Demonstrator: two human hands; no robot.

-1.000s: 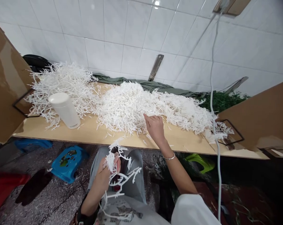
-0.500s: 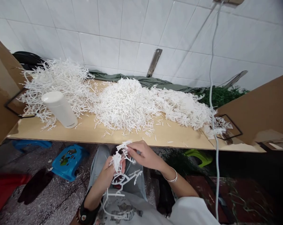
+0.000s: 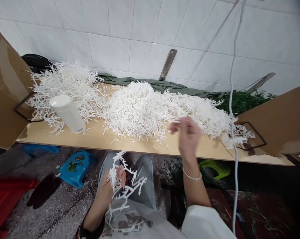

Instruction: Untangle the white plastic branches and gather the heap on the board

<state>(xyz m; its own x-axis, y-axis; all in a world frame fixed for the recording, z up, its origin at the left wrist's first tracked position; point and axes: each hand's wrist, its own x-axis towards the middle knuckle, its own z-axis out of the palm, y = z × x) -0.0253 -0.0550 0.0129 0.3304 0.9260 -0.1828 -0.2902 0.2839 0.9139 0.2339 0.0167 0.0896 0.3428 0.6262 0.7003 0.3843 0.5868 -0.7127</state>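
My left hand (image 3: 106,187), over my lap, is closed around a white branching plastic strand (image 3: 133,189) and a bunch of short white sprigs. The strand trails down in a loop over my shirt. Above the table's front part, my right hand (image 3: 188,132) hovers near the right-hand pile of white sprigs (image 3: 202,109). Its fingers are bent and smeared by motion, so whether they hold anything does not show. A tall heap of short white sprigs (image 3: 136,109) lies in the table's middle. Longer white strands (image 3: 67,79) are heaped at the left.
A white bottle (image 3: 69,114) stands tilted-looking before the left heap. Cardboard panels (image 3: 281,122) flank the wooden table (image 3: 95,137). A white cable (image 3: 233,99) hangs down on the right. Blue (image 3: 76,167) and green (image 3: 216,168) plastic stools are below.
My right hand has left the strand by my left hand and moved up and right over the table. My left hand keeps its hold, shifted slightly left and lower.
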